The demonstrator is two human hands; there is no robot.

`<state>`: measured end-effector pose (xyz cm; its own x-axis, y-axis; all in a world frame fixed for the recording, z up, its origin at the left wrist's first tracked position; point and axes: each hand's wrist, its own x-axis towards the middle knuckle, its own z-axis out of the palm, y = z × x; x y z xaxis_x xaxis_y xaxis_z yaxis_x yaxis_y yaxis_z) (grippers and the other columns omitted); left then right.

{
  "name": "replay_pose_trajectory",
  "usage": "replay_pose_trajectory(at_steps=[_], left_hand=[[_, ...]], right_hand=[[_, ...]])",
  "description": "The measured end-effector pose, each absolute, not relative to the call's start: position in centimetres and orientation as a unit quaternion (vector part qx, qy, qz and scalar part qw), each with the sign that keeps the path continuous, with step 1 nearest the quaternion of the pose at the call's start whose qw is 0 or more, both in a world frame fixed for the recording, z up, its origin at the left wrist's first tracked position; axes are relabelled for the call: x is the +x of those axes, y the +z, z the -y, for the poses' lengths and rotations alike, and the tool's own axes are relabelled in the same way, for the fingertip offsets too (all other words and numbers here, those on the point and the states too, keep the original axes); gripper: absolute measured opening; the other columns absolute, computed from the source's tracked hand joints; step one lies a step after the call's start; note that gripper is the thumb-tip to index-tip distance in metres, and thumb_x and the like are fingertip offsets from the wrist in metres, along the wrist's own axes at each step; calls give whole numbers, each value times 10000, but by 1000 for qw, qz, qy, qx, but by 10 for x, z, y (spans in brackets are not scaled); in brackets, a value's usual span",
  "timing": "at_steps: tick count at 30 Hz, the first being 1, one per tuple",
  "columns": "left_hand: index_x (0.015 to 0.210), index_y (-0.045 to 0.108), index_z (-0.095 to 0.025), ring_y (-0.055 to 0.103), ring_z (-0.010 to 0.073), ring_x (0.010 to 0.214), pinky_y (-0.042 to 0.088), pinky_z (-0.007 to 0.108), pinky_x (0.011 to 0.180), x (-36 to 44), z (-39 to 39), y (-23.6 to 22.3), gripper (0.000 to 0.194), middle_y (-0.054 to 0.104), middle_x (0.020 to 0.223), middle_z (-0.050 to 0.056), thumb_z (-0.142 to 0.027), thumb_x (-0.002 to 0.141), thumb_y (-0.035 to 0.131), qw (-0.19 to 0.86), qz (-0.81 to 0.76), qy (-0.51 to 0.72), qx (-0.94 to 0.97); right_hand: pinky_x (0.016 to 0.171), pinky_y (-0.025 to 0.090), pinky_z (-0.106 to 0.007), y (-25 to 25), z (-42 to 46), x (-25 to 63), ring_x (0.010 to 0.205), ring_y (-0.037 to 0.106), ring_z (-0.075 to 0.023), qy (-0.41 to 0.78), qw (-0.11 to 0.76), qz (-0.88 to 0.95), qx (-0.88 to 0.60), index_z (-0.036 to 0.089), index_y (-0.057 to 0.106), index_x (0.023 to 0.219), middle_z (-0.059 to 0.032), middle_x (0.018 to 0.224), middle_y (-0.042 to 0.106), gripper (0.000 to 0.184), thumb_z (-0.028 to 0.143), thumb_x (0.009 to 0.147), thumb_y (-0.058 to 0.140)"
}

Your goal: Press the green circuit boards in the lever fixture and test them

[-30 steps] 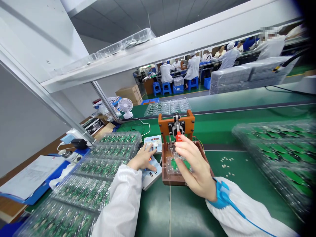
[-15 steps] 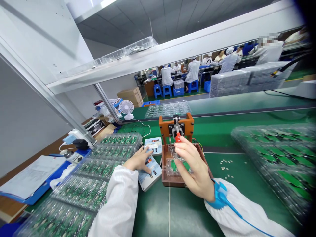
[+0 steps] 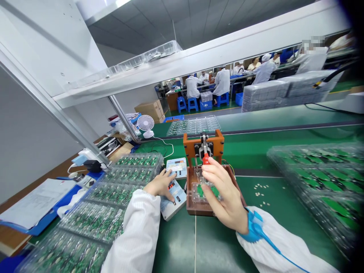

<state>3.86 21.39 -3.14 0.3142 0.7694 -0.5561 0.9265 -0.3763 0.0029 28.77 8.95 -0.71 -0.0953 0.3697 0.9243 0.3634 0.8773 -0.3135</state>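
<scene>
My left hand [image 3: 161, 185] lies with fingers spread over two white meter boxes with lit displays. Its fingertips rest on the rear meter [image 3: 179, 173] and its thumb on the front meter [image 3: 178, 206]. My right hand [image 3: 224, 193], fingers stretched out, leans against the red handle [image 3: 205, 158] of a toggle clamp without wrapping around it. That clamp sits on an orange frame [image 3: 218, 143] above a brown wooden test fixture [image 3: 199, 209]. Under the clear pressing plate lies a green circuit board [image 3: 200, 190], partly hidden by my right hand. A blue wrist strap [image 3: 254, 224] circles my right wrist.
Clear trays of green boards [image 3: 96, 212] stand at left, and a stack of board trays [image 3: 321, 174] at right. Small pale pieces [image 3: 261, 189] lie scattered right of the fixture. A white fan [image 3: 146, 125] stands behind; co-workers [image 3: 222, 81] sit farther back.
The red digits on the front meter have changed, and the rear meter's display looks different. Both hands stay almost in place.
</scene>
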Motion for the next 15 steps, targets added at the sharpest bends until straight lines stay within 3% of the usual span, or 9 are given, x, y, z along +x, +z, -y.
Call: replay_pose_trajectory(at_steps=[11, 15], left_hand=[[1647, 194, -220, -47, 424, 1583, 150, 591, 1274, 49, -211, -24, 1346, 4, 1722, 162, -489, 565, 950, 164, -536, -260, 786], [1590, 338, -202, 47, 427, 1586, 212, 543, 1278, 51, -190, -11, 1185, 102, 1720, 179, -344, 591, 959, 130, -552, -184, 803]], right_hand=[[1230, 435, -457, -7, -88, 288, 1517, 387, -248, 4, 623, 741, -251, 262, 457, 1534, -73, 1429, 595, 667, -41, 945, 539], [1234, 428, -454, -8, -88, 288, 1512, 393, -243, 4, 623, 740, -254, 270, 450, 1540, -68, 1444, 584, 681, -46, 943, 536]])
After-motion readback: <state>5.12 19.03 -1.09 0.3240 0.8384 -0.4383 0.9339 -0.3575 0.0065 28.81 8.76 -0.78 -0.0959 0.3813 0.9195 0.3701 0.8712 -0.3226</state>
